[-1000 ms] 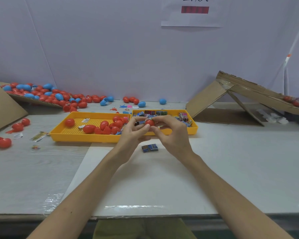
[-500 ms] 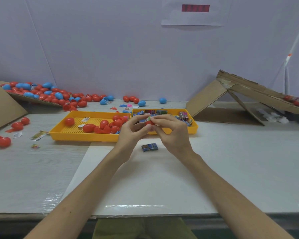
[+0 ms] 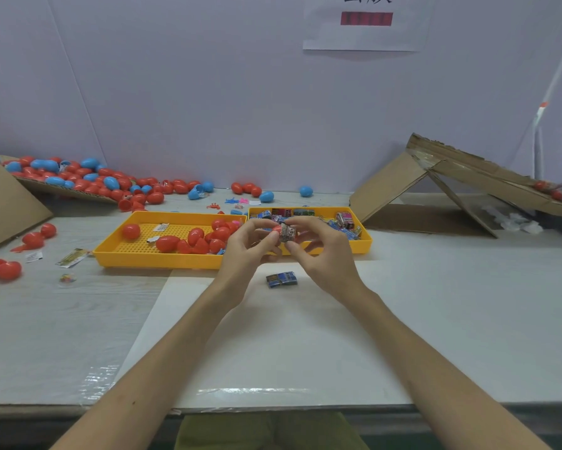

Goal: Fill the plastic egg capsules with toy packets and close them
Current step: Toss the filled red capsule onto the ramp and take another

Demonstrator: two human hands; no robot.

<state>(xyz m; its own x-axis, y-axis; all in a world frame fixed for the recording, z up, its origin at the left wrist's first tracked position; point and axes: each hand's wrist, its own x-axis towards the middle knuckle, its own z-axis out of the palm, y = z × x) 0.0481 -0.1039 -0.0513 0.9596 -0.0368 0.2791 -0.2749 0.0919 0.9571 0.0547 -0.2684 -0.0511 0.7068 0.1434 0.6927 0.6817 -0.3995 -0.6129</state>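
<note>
Red egg capsule [image 3: 275, 229] held in left hand [image 3: 248, 254], toy packet [image 3: 287, 232] pinched by right hand [image 3: 325, 254]; shell judged light, slippery, best gripped at rim.

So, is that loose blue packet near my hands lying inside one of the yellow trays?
No, the blue packet lies on the white sheet, outside and in front of the right yellow tray.
</note>
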